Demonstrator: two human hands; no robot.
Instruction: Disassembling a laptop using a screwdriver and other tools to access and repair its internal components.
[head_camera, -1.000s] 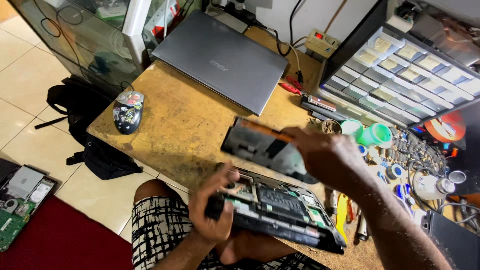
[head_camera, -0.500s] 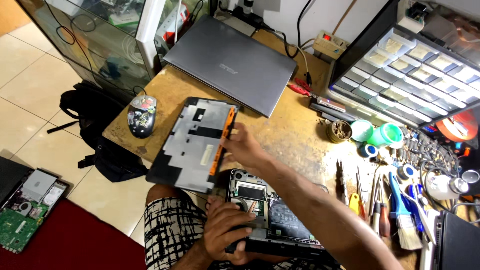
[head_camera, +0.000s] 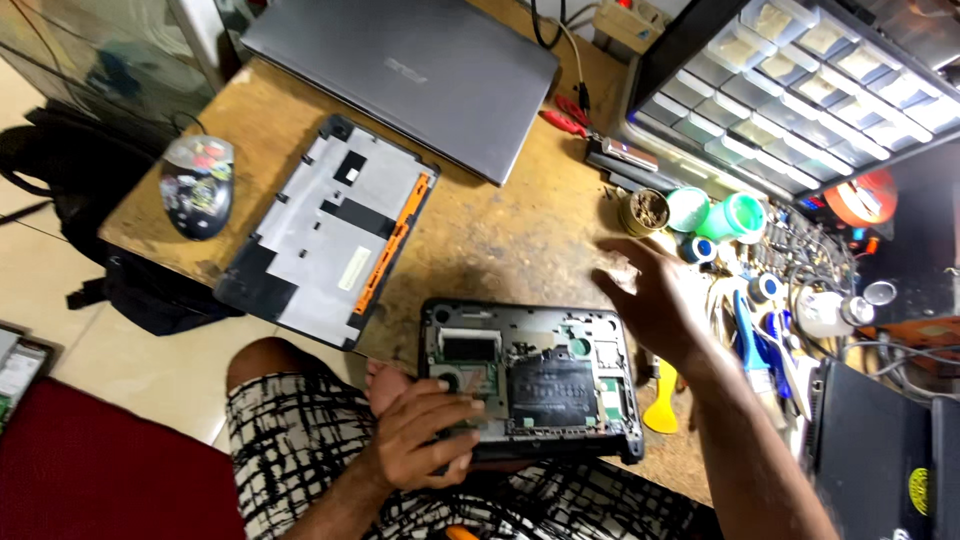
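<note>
An opened small laptop (head_camera: 545, 380) with its circuit board exposed lies at the table's near edge, partly over my lap. My left hand (head_camera: 425, 432) grips its near left corner. The removed bottom cover (head_camera: 330, 228), grey inside with an orange strip along one side, lies flat on the table to the left. My right hand (head_camera: 655, 295) hovers open above the table, just right of the opened laptop, fingers spread and pointing toward the small pots and tools at the right. It holds nothing.
A closed grey laptop (head_camera: 410, 70) lies at the back. A computer mouse (head_camera: 197, 185) sits at the left edge. Drawer organiser (head_camera: 800, 70), small pots (head_camera: 690, 212), screwdrivers, a yellow pry tool (head_camera: 662, 400) and cables crowd the right side. A black bag lies on the floor.
My right hand set the bottom cover down on the table at the left, let go, and swung right toward the tools. My left hand stays on the opened laptop.
</note>
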